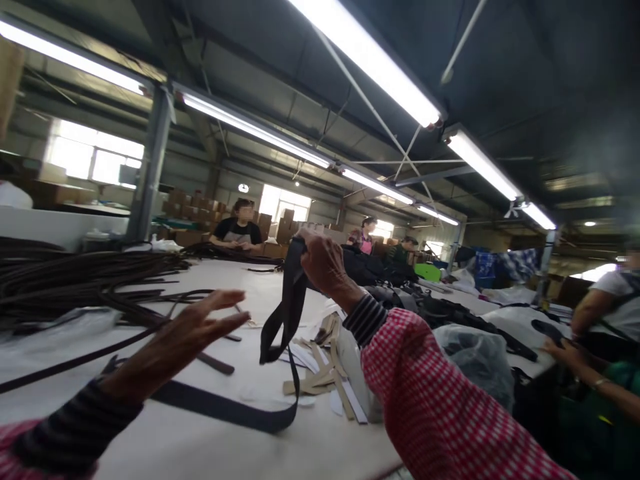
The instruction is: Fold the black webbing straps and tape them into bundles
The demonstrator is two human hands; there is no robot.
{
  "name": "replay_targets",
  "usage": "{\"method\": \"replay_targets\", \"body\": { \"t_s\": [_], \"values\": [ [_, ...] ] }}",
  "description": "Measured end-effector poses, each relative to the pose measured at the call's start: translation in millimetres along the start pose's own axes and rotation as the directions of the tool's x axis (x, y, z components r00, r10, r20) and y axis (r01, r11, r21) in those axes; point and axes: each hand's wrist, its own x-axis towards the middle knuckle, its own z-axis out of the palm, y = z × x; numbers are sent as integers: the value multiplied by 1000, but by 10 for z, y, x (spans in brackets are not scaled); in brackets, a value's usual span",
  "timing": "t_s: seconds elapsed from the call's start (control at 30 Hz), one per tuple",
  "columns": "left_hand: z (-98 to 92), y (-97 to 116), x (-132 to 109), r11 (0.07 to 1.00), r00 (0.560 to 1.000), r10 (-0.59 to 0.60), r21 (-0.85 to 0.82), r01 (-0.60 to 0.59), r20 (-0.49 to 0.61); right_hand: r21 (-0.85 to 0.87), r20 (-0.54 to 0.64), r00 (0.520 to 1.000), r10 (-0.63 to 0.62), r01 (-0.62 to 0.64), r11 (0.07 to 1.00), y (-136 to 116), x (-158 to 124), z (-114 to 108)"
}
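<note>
My right hand (323, 260) is raised over the white table (350, 447), its fingers closed on a wide black strap (293, 287). From that hand the strap hangs in a loop, curves down and runs left along the tabletop, passing below my left forearm. My left hand (200, 330) is held above the table to the left of the hanging loop, fingers apart, with nothing in it. Beige and white strips (325, 373) lie in a loose pile just right of the strap's lower curve.
Long dark strips (75, 280) are heaped at the left. Clear plastic bags (475, 360) and black pieces (440, 307) cover the table's right side. People sit across the table; another person's hands (570, 353) hold a black piece at the right. A metal post (153, 160) stands back left.
</note>
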Motion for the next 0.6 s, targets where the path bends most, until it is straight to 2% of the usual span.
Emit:
{"method": "replay_targets", "body": {
  "t_s": [0.03,0.1,0.13,0.2,0.27,0.33,0.4,0.5,0.6],
  "values": [
    [78,195,15,993,996,38,-111,-28,86,-14,23,1000,-20,20,1000,-100,-24,10],
    [207,514,72,954,984,49,-298,4,169,24,62,997,-42,41,999,-203,-58,21],
    [250,618,109,939,979,35,-342,36,199,73,75,996,-44,38,997,-211,-70,23],
    [297,716,180,916,969,-8,-387,105,245,223,73,997,-23,6,975,-163,-89,29],
    [307,721,226,894,951,-22,-421,157,310,426,68,998,9,-37,904,-65,-114,40],
    [296,720,238,853,929,14,-489,182,371,632,99,993,60,-109,767,43,-155,48],
    [268,758,224,792,920,67,-582,186,385,779,159,978,132,-207,592,132,-213,36],
    [202,846,190,709,917,116,-678,193,381,889,259,930,262,-336,312,215,-295,-41],
    [207,826,164,717,901,89,-655,238,424,938,274,882,384,-334,97,248,-308,-166]
  ]
}}
